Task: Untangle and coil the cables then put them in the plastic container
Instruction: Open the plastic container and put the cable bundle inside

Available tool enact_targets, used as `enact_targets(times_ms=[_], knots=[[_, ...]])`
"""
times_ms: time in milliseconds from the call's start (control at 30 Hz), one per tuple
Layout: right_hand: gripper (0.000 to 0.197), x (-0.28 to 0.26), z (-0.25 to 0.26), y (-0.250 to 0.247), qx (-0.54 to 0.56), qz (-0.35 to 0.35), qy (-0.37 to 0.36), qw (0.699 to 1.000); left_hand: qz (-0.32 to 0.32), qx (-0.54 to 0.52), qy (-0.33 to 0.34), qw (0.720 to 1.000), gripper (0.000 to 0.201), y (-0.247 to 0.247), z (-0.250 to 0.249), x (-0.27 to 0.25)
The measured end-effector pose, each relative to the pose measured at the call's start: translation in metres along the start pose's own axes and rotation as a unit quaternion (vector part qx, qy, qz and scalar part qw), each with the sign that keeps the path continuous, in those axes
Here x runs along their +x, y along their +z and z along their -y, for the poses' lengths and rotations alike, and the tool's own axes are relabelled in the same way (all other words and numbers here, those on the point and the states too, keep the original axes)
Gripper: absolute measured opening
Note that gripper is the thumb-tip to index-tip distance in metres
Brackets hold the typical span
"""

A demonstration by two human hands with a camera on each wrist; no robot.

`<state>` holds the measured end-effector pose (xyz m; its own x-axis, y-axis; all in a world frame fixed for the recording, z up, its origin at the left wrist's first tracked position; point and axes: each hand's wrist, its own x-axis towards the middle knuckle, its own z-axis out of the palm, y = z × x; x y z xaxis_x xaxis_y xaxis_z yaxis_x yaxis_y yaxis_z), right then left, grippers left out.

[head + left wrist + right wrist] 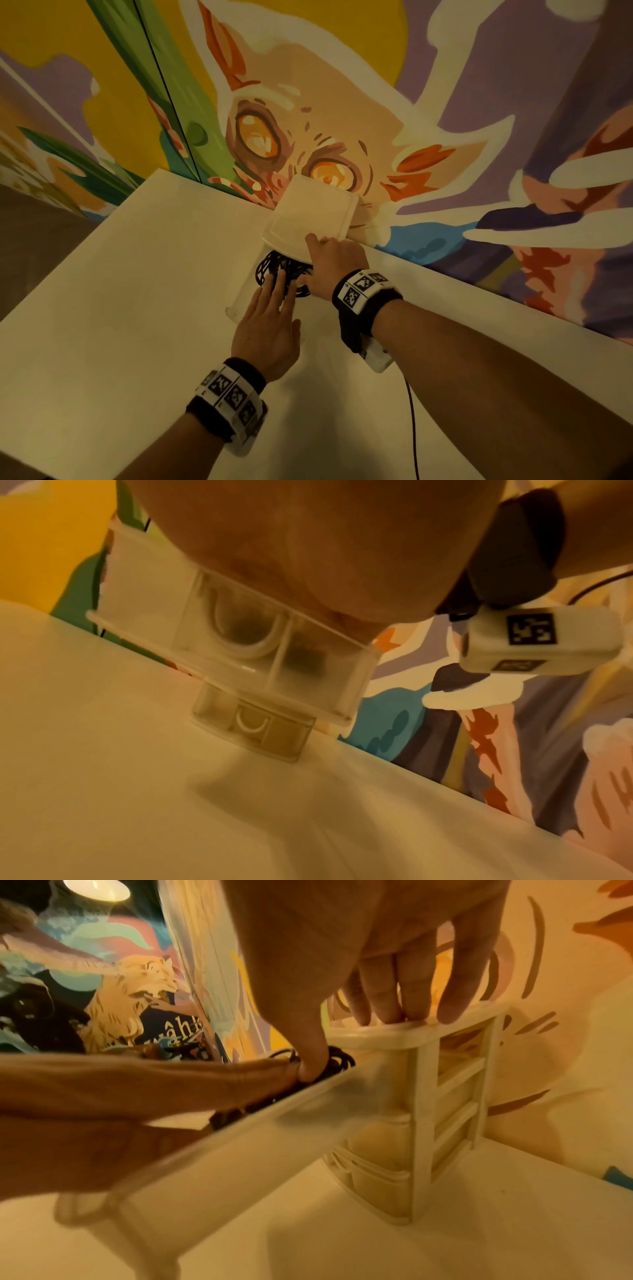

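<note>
- I see a white table (137,291) filling the near view.
- Behind its far edge stands a painted mural wall (325,120), an orange-eyed creature at centre, green leaves to the left.

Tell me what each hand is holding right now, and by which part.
Nothing is gripped. Left hand presses flat on the cables in the open drawer; right hand rests fingertips on the drawer unit's top, thumb on the cables.
</note>
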<state>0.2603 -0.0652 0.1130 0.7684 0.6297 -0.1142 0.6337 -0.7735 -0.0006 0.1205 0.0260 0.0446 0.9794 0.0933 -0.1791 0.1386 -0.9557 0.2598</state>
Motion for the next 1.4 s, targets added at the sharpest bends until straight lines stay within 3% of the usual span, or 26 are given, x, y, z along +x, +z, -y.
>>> enact_targets(times_ms=[133, 367, 467, 567, 633, 667, 700, 767, 800, 833, 933, 1067, 1167, 1300, 1400], knots=[[0.046, 0.000, 0.002, -0.001, 0.026, -0.005, 0.021, 0.999, 0.011, 0.000, 0.005, 1.000, 0.068, -0.007, 0.004, 0.020], [0.041, 0.010, 0.002, -0.005, -0.034, 0.008, 0.011, 0.999, -0.013, -0.018, 0.044, 0.999, 0.066, -0.020, 0.019, 0.039], [0.046, 0.009, 0.000, -0.006, -0.025, 0.014, -0.002, 1.000, -0.114, -0.081, 0.044, 0.989, 0.062, -0.025, 0.018, 0.017], [0.044, 0.004, 0.000, -0.007, -0.018, 0.015, 0.000, 1.000, -0.248, -0.204, -0.047, 0.946, 0.045, -0.024, 0.017, -0.013], [0.047, 0.004, 0.001, -0.009, -0.010, 0.025, 0.000, 1.000, -0.308, -0.313, -0.193, 0.877, 0.044, -0.025, 0.020, -0.029], [0.048, 0.004, 0.002, -0.010, -0.009, 0.030, -0.003, 1.000, -0.307, -0.393, -0.274, 0.823, 0.047, -0.027, 0.021, -0.035], [0.049, 0.004, 0.002, -0.011, -0.010, 0.034, -0.007, 0.999, -0.280, -0.509, -0.336, 0.741, 0.051, -0.029, 0.020, -0.039], [0.048, 0.004, 0.003, -0.011, -0.014, 0.041, -0.014, 0.999, -0.193, -0.738, -0.375, 0.526, 0.058, -0.035, 0.013, -0.041], [0.048, 0.004, 0.003, -0.011, -0.017, 0.044, -0.019, 0.999, -0.157, -0.796, -0.369, 0.453, 0.059, -0.037, 0.009, -0.042], [0.047, 0.004, 0.002, -0.011, -0.021, 0.047, -0.022, 0.998, -0.137, -0.818, -0.354, 0.433, 0.056, -0.039, 0.006, -0.042], [0.046, 0.003, -0.003, -0.016, -0.020, 0.062, -0.028, 0.997, -0.127, -0.816, -0.338, 0.451, 0.043, -0.048, -0.002, -0.041], [0.041, -0.001, -0.007, -0.019, -0.007, 0.049, -0.034, 0.998, -0.121, -0.844, -0.320, 0.414, 0.041, -0.051, -0.012, -0.040], [0.042, -0.002, -0.005, -0.018, -0.011, 0.047, -0.034, 0.998, -0.091, -0.848, -0.298, 0.429, 0.044, -0.050, -0.025, -0.021], [0.041, -0.001, -0.004, -0.017, -0.026, 0.049, -0.036, 0.998, -0.098, -0.861, -0.299, 0.400, 0.043, -0.052, -0.028, 0.025], [0.044, 0.000, -0.002, -0.015, -0.033, 0.052, -0.033, 0.998, -0.093, -0.860, -0.299, 0.402, 0.038, -0.056, -0.023, 0.057]])
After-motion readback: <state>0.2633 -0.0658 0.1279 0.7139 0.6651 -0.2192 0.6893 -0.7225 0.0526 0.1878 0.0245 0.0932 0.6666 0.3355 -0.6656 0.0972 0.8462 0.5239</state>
